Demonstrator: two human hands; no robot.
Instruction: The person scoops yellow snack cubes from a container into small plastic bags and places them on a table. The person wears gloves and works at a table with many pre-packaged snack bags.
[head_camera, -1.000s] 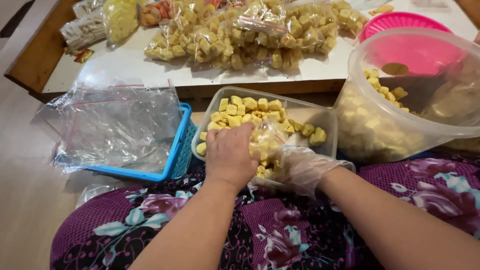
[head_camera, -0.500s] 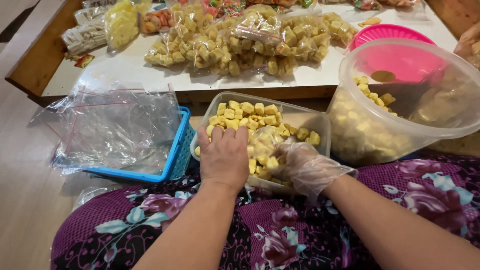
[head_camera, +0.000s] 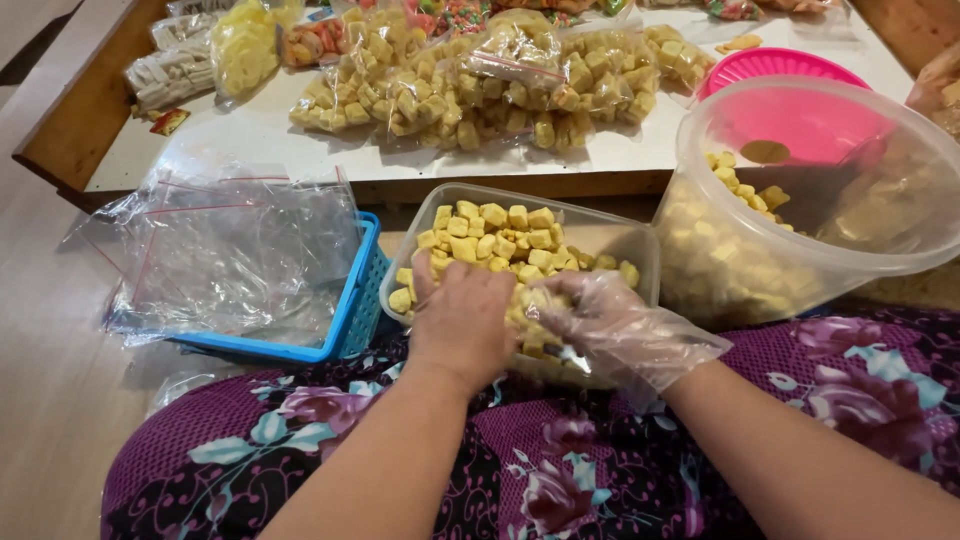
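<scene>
Left hand (head_camera: 462, 320), bare, and right hand (head_camera: 612, 322), in a clear glove, meet over the near end of the rectangular tub (head_camera: 640, 245) on the lap. Both are closed around a small bag of yellow snack pieces (head_camera: 528, 315) between them. Loose pieces lie just beyond the fingers.

- Left hand (head_camera: 462, 318): bare, back facing up, fingers curled downward and out of sight, wrist straight.
- Right hand (head_camera: 612, 325): covered by a thin clear plastic glove, fingers bent and turned inward toward the left hand, just beside it.
- Both forearms are bare, reach forward from the lower edge and converge, the hands nearly meeting.
</scene>
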